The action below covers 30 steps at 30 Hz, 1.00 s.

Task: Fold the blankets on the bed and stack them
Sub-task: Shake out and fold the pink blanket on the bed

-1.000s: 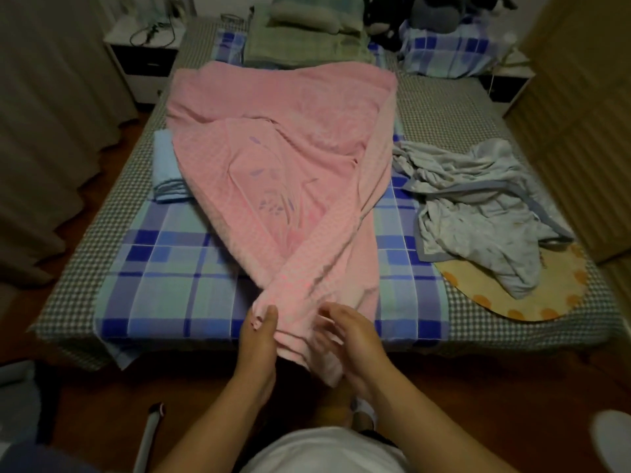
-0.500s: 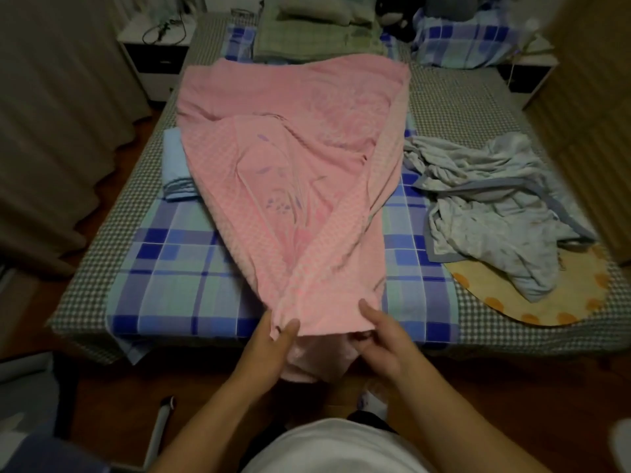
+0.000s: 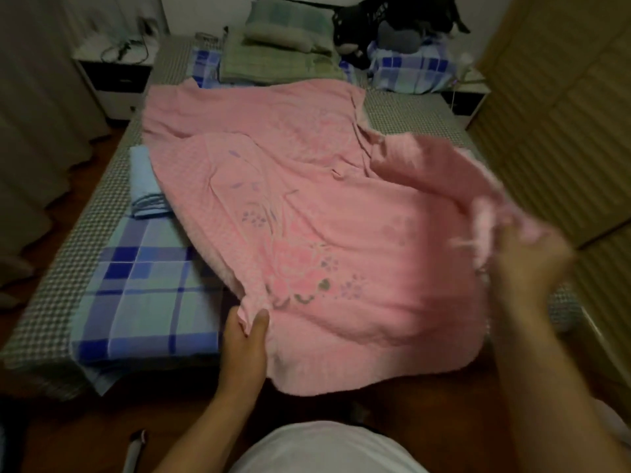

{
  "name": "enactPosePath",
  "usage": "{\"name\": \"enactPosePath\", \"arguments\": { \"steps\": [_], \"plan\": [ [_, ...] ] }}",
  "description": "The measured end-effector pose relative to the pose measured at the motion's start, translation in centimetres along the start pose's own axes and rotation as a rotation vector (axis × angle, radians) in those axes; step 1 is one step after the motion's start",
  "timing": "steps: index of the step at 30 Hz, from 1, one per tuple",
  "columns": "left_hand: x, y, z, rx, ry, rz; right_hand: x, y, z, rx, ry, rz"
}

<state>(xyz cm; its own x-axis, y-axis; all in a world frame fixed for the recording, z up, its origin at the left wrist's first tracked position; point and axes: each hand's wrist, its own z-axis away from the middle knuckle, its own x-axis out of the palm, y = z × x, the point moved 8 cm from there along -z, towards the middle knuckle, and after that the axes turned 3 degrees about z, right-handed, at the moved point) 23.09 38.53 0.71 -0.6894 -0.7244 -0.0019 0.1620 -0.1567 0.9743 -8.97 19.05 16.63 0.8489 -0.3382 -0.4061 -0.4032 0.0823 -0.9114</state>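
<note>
Pink blanket [image 3: 307,213] covers the middle of the bed [image 3: 102,213], spread from the pillows at the far end down to the near edge, where its hem hangs over the floor. Of the person's two hands, the left hand [image 3: 247,336] pinches a bunched bit of the near edge between thumb and fingers, right at the foot of the bed. The right hand [image 3: 526,264] is raised out to the right, blurred, with the blanket's right edge lifted and gathered at its fingers; it appears to be gripping the cloth, though the blur hides the fingers. A flower pattern shows on the blanket near the left hand. Just left of the blanket, touching its edge, lies a folded light blue blanket [image 3: 145,186] on the blue plaid sheet [image 3: 143,295]. At the far end sit a green folded cover [image 3: 273,63] with a pillow [image 3: 283,32] on it, and to the right a dark plush toy [image 3: 392,25]. A white nightstand [image 3: 116,76] stands at the far left beside the bed.
</note>
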Motion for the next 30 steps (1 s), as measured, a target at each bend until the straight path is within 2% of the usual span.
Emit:
{"name": "enactPosePath", "arguments": {
  "steps": [2, 4, 8, 11, 14, 18, 19, 25, 30],
  "plan": [
    [-0.3, 0.6, 1.0, 0.014, -0.025, 0.005, 2.7, 0.1, 1.9, -0.125, -0.02, 0.163],
    [-1.1, 0.5, 2.0, -0.012, -0.051, -0.04, 7.4, 4.3, 4.4, -0.158, -0.167, 0.226],
    [-2.6, -1.1, 2.9, -0.09, -0.114, -0.145, 12.9, 9.9, 11.8, -0.08, -0.396, 0.25],
    [-3.2, -1.9, 2.8, -0.148, -0.115, -0.187, 14.4, 9.9, 15.6, -0.045, -0.442, 0.178],
    [-2.2, -2.2, 3.2, -0.223, -0.194, -0.144, 14.7, 6.1, 18.0, -0.238, -0.444, 0.142],
    [-0.6, -2.2, 4.2, -0.322, -0.296, -0.033, 16.9, 4.8, 23.3, -0.432, -0.719, 0.245],
    [-0.5, -2.4, 4.3, -0.343, -0.308, -0.017, 17.0, 5.4, 23.9, -0.46, -0.742, 0.271],
    [-0.4, -1.0, 5.4, -0.366, -0.391, 0.039, 15.4, 6.0, 22.7, -0.511, -0.602, 0.224],
    [-0.6, -0.1, 5.2, -0.415, -0.386, 0.092, 15.3, 5.6, 24.1, -0.65, -0.642, 0.186]
  ]
}}
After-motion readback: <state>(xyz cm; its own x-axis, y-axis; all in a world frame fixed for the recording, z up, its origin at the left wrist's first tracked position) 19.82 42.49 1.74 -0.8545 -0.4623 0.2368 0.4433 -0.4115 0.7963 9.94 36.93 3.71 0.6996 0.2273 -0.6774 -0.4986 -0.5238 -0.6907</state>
